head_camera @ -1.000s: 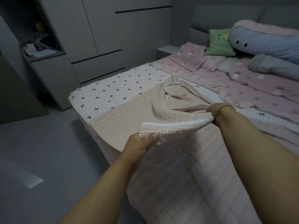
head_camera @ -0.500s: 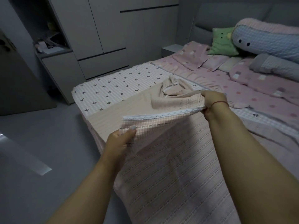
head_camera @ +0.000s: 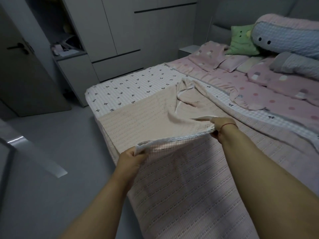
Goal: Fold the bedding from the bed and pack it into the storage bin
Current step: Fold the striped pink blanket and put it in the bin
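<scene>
A pale pink waffle-weave blanket (head_camera: pixel 181 183) with a white lace edge lies over the near side of the bed (head_camera: pixel 259 94). Its checked, bow-printed reverse (head_camera: pixel 131 87) shows at the far corner. My left hand (head_camera: pixel 131 156) grips the lace-edged hem at the bed's side. My right hand (head_camera: pixel 222 126) pinches the same hem further along, and the edge is stretched between both hands above the bed. A crumpled fold of the blanket (head_camera: pixel 188 97) bunches beyond the hem. No storage bin is in view.
A pink dotted quilt (head_camera: pixel 276 94), pink pillows (head_camera: pixel 210 56), a green cushion (head_camera: pixel 241 40) and a long blue bolster (head_camera: pixel 286 37) lie towards the headboard. Grey wardrobes (head_camera: pixel 138 31) and a shelf unit (head_camera: pixel 69 54) stand beyond grey floor (head_camera: pixel 51 152). A door (head_camera: pixel 19 66) is on the left.
Both hands have carried the lace-edged hem away from me across the bed. The hem is pulled straighter, and the folded-over layer lies further over the blanket.
</scene>
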The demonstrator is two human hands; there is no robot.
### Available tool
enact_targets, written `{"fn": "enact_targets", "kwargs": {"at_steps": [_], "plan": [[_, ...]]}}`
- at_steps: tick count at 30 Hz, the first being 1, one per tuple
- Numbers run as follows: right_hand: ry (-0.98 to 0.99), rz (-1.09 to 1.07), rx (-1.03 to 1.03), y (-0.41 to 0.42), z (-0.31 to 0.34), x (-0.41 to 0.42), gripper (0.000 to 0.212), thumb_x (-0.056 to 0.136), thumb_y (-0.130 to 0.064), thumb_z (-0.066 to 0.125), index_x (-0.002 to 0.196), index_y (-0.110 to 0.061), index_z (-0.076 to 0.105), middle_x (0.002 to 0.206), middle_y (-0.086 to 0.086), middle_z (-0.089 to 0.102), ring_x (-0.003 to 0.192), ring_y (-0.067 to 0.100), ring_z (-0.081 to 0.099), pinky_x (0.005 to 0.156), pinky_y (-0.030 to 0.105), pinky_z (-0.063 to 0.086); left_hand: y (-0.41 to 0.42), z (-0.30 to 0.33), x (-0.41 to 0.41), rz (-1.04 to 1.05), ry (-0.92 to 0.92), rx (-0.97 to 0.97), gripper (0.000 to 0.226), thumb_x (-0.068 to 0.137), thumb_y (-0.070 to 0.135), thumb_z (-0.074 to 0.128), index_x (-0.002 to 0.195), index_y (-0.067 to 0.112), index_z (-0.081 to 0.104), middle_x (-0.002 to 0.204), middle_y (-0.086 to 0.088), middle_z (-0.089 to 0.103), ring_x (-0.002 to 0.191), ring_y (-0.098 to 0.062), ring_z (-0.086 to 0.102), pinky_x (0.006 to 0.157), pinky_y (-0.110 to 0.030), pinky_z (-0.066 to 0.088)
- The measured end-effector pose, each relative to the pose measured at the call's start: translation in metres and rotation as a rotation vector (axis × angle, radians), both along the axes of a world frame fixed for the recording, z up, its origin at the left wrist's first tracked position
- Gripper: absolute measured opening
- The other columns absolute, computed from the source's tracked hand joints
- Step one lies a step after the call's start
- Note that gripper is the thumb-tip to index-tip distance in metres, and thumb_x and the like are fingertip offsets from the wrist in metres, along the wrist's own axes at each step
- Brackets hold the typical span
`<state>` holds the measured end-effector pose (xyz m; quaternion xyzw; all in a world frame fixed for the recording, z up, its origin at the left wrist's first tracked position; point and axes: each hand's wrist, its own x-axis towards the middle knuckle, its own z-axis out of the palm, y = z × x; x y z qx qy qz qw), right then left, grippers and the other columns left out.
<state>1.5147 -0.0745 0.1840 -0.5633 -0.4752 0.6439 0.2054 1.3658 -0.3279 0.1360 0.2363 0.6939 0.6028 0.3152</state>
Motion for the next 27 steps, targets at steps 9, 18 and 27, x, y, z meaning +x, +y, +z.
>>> {"fn": "enact_targets", "kwargs": {"at_steps": [9, 18, 27], "plan": [[0.206, -0.147, 0.191, -0.036, 0.004, 0.085, 0.017, 0.074, -0.004, 0.057, 0.084, -0.003, 0.070, 0.076, 0.012, 0.061, 0.055, 0.024, 0.052, 0.045, 0.022, 0.043, -0.060, 0.033, 0.097, 0.082, 0.153, 0.151, 0.027, 0.084, -0.007, 0.060, 0.098, 0.012, 0.073, 0.094, 0.004, 0.076, 0.089, -0.006, 0.070, 0.070, -0.014, 0.052], [0.025, -0.010, 0.064, -0.085, -0.024, 0.167, 0.015, 0.083, 0.002, 0.052, 0.073, -0.003, 0.063, 0.069, 0.011, 0.055, 0.053, 0.022, 0.044, 0.039, 0.019, 0.039, -0.110, -0.022, 0.179, 0.138, 0.180, -0.035, 0.030, 0.081, 0.018, 0.071, 0.089, -0.011, 0.065, 0.086, -0.029, 0.063, 0.082, -0.020, 0.057, 0.078, -0.040, 0.049], [0.020, 0.052, 0.128, -0.116, -0.012, 0.230, 0.006, 0.088, -0.006, 0.058, 0.087, -0.002, 0.054, 0.066, 0.012, 0.052, 0.051, 0.022, 0.050, 0.042, 0.023, 0.044, -0.144, -0.017, 0.237, 0.234, 0.300, -0.024, 0.005, 0.086, 0.006, 0.067, 0.088, 0.005, 0.071, 0.083, -0.019, 0.067, 0.076, -0.021, 0.061, 0.073, -0.037, 0.054]]}}
